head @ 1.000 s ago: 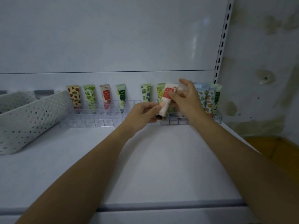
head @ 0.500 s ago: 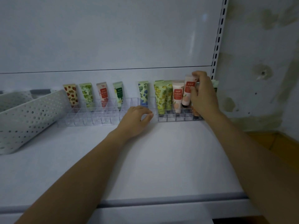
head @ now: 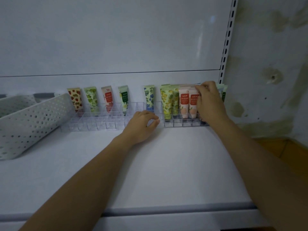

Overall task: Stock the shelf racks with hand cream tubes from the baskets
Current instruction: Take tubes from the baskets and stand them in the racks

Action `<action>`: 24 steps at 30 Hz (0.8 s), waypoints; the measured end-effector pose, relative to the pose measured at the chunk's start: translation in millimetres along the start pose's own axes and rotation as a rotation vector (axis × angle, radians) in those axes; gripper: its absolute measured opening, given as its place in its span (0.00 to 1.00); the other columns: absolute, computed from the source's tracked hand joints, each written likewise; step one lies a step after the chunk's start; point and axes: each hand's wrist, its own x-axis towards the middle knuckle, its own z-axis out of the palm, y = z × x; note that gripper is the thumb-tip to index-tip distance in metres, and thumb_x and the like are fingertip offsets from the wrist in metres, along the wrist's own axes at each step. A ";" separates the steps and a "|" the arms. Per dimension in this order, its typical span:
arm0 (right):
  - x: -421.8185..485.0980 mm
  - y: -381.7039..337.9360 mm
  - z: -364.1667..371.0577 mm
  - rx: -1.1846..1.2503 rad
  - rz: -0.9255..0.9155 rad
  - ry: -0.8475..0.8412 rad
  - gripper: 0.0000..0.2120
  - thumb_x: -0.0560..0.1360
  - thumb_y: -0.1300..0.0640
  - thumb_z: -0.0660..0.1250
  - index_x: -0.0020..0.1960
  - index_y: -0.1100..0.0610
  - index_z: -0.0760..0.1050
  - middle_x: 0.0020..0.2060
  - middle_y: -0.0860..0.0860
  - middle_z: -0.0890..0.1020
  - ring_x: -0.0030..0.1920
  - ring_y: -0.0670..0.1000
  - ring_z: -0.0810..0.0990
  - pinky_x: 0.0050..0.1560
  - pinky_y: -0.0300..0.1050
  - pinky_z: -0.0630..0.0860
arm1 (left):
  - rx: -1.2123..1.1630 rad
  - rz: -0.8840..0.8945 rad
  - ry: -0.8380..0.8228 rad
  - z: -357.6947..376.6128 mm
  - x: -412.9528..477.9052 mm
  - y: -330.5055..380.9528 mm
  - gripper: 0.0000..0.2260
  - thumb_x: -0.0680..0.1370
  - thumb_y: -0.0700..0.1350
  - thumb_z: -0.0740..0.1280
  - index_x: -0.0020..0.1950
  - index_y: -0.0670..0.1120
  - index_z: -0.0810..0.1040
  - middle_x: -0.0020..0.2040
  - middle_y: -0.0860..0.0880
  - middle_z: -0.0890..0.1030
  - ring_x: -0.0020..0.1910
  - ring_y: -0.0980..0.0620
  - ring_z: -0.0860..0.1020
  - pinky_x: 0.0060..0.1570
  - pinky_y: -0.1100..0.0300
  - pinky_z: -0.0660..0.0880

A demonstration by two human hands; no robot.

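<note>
Two clear divided racks stand at the back of the white shelf [head: 166, 164]: a left rack [head: 93, 126] and a right rack [head: 183, 125]. My right hand [head: 210, 104] reaches over the right rack and pinches the top of a peach hand cream tube [head: 193, 104], which stands upright in a slot beside a matching peach tube [head: 184, 104]. Yellow lemon tubes [head: 166, 102] stand to their left. My left hand [head: 141, 125] rests on the shelf between the racks with its fingers loosely curled and holds nothing. Tubes behind my right hand are mostly hidden.
Single tubes stand along the left rack: strawberry [head: 75, 99], green [head: 90, 100], pink [head: 108, 99], green-white [head: 124, 99] and blue floral [head: 149, 97]. A white perforated basket [head: 30, 120] lies tilted at the left, another basket [head: 15, 102] behind it. A stained wall [head: 270, 80] stands on the right.
The peach tube went from both hands into my right hand alone, moved right and came down into a slot in the right rack. My left hand dropped to the shelf.
</note>
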 end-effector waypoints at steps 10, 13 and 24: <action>-3.1 -10.7 -0.1 -0.069 -0.090 0.060 0.21 0.76 0.65 0.58 0.69 0.62 0.66 0.66 0.58 0.68 0.64 0.58 0.65 0.61 0.50 0.65 | 0.006 -0.015 0.029 -1.3 -1.0 1.0 0.15 0.80 0.48 0.58 0.63 0.45 0.75 0.64 0.46 0.75 0.65 0.47 0.69 0.63 0.58 0.61; -6.0 -23.9 2.7 -0.046 -0.179 0.056 0.19 0.75 0.65 0.58 0.66 0.62 0.69 0.62 0.59 0.72 0.61 0.60 0.68 0.59 0.51 0.67 | 0.043 -0.038 0.099 -4.9 -1.9 3.2 0.15 0.80 0.48 0.58 0.63 0.45 0.76 0.63 0.46 0.76 0.63 0.46 0.70 0.61 0.57 0.64; -17.9 -114.1 37.0 0.006 -0.583 -0.187 0.18 0.74 0.56 0.55 0.56 0.62 0.79 0.50 0.59 0.81 0.48 0.61 0.79 0.50 0.47 0.72 | 0.321 -0.061 0.100 -138.4 -11.9 -41.4 0.15 0.80 0.48 0.57 0.64 0.46 0.73 0.64 0.45 0.73 0.63 0.45 0.70 0.62 0.52 0.67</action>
